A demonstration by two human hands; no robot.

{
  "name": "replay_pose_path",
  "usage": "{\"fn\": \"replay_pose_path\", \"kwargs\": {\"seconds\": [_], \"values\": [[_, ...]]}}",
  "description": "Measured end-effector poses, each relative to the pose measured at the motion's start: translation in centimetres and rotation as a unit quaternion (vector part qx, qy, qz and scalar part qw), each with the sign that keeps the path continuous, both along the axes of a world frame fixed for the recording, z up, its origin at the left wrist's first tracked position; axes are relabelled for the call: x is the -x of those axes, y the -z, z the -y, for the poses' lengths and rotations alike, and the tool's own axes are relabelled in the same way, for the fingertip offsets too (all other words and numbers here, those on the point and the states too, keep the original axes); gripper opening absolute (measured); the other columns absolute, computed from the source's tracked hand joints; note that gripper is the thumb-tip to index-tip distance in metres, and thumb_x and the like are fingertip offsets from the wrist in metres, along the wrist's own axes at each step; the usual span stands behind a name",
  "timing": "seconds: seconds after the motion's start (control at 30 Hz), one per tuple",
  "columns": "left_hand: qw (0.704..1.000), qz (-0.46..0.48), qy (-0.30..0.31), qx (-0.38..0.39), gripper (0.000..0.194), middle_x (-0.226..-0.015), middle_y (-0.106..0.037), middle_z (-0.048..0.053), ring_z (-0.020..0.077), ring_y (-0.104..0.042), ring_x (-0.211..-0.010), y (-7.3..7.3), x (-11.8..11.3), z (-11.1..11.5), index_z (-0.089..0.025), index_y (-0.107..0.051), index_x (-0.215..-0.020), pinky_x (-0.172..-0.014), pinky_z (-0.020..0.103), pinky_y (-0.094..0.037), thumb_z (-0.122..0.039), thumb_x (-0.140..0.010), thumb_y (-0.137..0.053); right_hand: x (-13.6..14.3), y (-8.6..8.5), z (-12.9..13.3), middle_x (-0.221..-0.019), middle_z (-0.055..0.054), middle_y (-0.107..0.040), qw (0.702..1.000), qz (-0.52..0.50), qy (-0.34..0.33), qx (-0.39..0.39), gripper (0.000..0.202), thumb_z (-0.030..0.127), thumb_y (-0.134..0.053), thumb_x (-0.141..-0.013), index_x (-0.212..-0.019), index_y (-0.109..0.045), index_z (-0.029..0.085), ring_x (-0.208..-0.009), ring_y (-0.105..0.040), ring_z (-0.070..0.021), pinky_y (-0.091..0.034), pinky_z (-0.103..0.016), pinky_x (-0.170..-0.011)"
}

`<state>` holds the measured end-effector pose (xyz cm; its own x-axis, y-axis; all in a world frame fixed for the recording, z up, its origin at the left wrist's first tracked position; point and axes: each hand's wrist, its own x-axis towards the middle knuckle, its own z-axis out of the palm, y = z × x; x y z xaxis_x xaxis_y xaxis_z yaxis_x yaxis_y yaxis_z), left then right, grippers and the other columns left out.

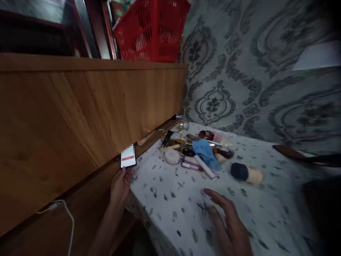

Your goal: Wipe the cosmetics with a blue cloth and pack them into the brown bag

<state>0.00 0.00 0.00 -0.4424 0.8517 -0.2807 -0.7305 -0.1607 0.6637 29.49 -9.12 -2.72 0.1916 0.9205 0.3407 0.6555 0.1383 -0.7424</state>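
White-screened, black-edged smartphone [128, 162] sits against the brown wooden panel [106, 117], the left hand [121, 186] at its lower edge; whether that grip grasps it, I cannot tell. Right hand [229, 224], grip released, is over the white leaf-patterned counter [165, 206].

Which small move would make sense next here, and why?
Probably move the right hand toward the dark-capped beige bottle: that hand looks empty, the bottle lies nearby, apart from the cosmetics pile, and the left hand is at the phone.
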Motion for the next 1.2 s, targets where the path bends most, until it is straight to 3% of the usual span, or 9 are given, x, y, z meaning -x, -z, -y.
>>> {"fn": "replay_pose_path", "kwargs": {"seconds": [0.17,0.33,0.47,0.6,0.8,1.03,1.2], "values": [[1.000,0.008,0.000,0.021,0.026,-0.066,-0.071,0.007,0.0092,-0.069,-0.054,0.1,0.4,-0.3,-0.007,-0.063,-0.086,-0.053,0.012,-0.057,-0.008,-0.100,-0.041,-0.3,0.0,0.3,-0.128,-0.007,-0.063,0.999,0.010,-0.016,-0.031,0.034,0.042,-0.037,-0.098,-0.123,-0.057,0.028,-0.114,-0.063,-0.0284,-0.056,-0.040,-0.086],[0.999,-0.012,0.026,0.035,0.029,-0.069,-0.072,0.011,0.0130,-0.071,-0.057,-1.2,-0.2,0.1,-0.006,-0.062,-0.090,-0.049,0.015,-0.057,-0.014,-0.102,-0.037,-0.1,0.1,0.3,-0.123,-0.009,-0.061,0.996,0.020,-0.032,-0.081,0.031,0.036,-0.039,-0.098,-0.123,-0.056,0.027,-0.111,-0.063,-0.0259,-0.056,-0.039,-0.086],[0.996,-0.056,0.061,0.042,0.019,-0.084,-0.074,0.019,0.0174,-0.075,-0.072,-1.7,-0.8,0.6,-0.002,-0.061,-0.102,-0.059,0.017,-0.060,-0.012,-0.099,-0.045,0.4,-0.3,0.5,-0.118,-0.008,-0.060,0.992,0.029,-0.036,-0.116,0.028,0.031,-0.039,-0.099,-0.124,-0.052,0.028,-0.106,-0.063,-0.0227,-0.056,-0.035,-0.083],[0.994,-0.077,0.065,0.039,0.024,-0.088,-0.075,0.019,0.0181,-0.076,-0.076,-1.2,-0.7,0.3,-0.002,-0.058,-0.110,-0.064,0.020,-0.062,-0.012,-0.101,-0.039,0.8,-0.9,0.5,-0.111,-0.008,-0.060,0.988,0.036,-0.043,-0.147,0.027,0.028,-0.039,-0.099,-0.123,-0.050,0.028,-0.101,-0.064,-0.0209,-0.056,-0.032,-0.077],[0.991,-0.104,0.066,0.043,0.026,-0.081,-0.075,0.017,0.0184,-0.075,-0.069,-1.1,-0.3,-0.4,-0.003,-0.060,-0.109,-0.059,0.023,-0.062,-0.011,-0.101,-0.036,1.1,-1.2,0.5,-0.106,-0.006,-0.061,0.981,0.040,-0.036,-0.189,0.026,0.024,-0.038,-0.099,-0.122,-0.050,0.029,-0.096,-0.064,-0.0194,-0.054,-0.030,-0.075],[0.992,-0.084,0.054,0.081,0.026,-0.068,-0.072,0.011,0.0144,-0.070,-0.055,-1.7,-0.3,-1.0,-0.004,-0.060,-0.103,-0.052,0.018,-0.059,-0.015,-0.102,-0.037,1.1,-1.3,0.6,-0.104,-0.006,-0.060,0.980,0.035,-0.053,-0.190,0.027,0.022,-0.040,-0.099,-0.122,-0.049,0.029,-0.094,-0.064,-0.0192,-0.054,-0.030,-0.074],[0.989,-0.060,0.080,0.106,0.027,-0.066,-0.070,0.008,0.0113,-0.068,-0.052,-2.4,-0.5,-0.3,-0.006,-0.061,-0.099,-0.047,0.015,-0.055,-0.017,-0.103,-0.036,1.0,-1.3,0.5,-0.103,-0.006,-0.060,0.980,0.022,-0.047,-0.192,0.025,0.021,-0.040,-0.098,-0.119,-0.051,0.029,-0.093,-0.064,-0.0202,-0.054,-0.031,-0.074]]}}
